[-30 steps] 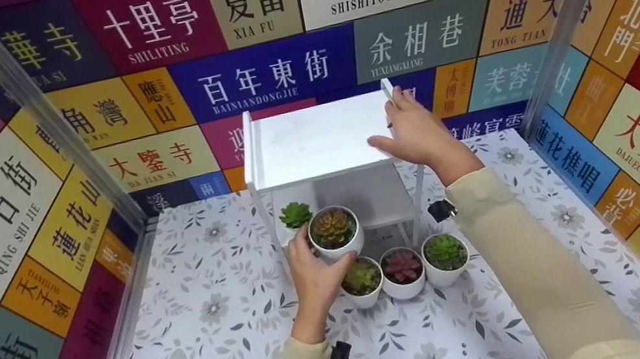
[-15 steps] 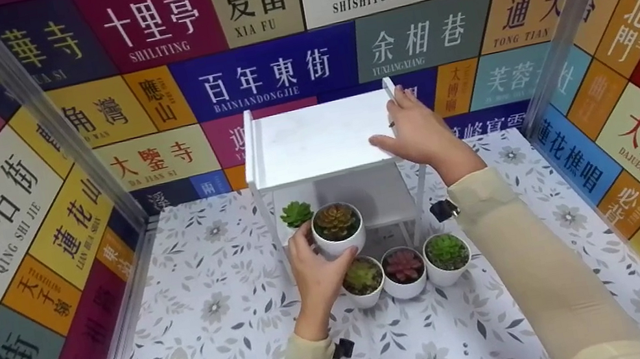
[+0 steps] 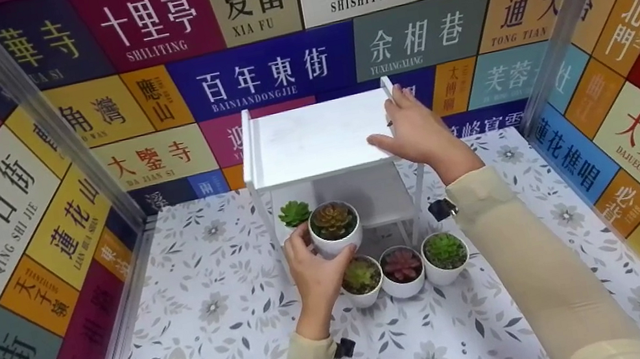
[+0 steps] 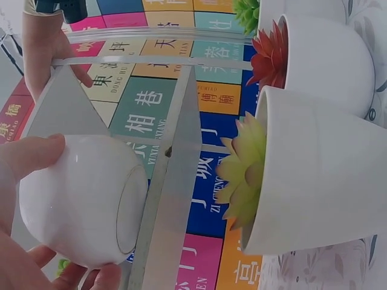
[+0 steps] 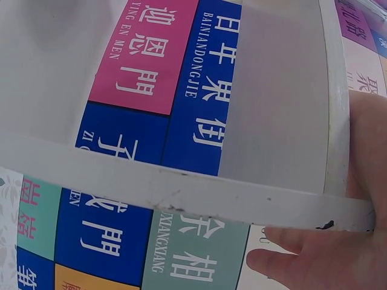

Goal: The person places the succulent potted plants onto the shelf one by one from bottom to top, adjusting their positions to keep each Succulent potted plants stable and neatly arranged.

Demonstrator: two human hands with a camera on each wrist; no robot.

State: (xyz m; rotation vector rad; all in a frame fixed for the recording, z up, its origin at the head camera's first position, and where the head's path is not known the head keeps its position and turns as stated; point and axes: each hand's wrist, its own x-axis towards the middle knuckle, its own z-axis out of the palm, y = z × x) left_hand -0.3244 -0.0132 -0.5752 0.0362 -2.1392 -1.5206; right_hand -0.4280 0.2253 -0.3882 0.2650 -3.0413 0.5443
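A person in pale sleeves (image 3: pixel 556 269) works at a white two-handed hold around a small shelf (image 3: pixel 319 137). The left hand (image 3: pixel 316 279) grips a brown succulent (image 3: pixel 335 228) in its white pot, thumb on one side and fingers curled round the other. The pot is raised at the shelf's front, left of its middle and below the top board; its underside shows in the left wrist view, and its rim is tilted slightly toward the person. The right hand (image 3: pixel 422 132) holds the shelf's upper right side, thumb over the top board and fingers round the outer rail.

Just left of the held pot, a green plant (image 3: pixel 294 213) shows under the shelf's top, its own pot mostly hidden. Before the shelf, three potted succulents stand upright side by side: yellow-green (image 3: pixel 361 276), red (image 3: pixel 403 266) and bright green (image 3: pixel 446 251). Leaf-patterned cloth (image 3: pixel 219 355) lies beneath the shelf; a wall of coloured signs (image 3: pixel 268 73) rises behind it.
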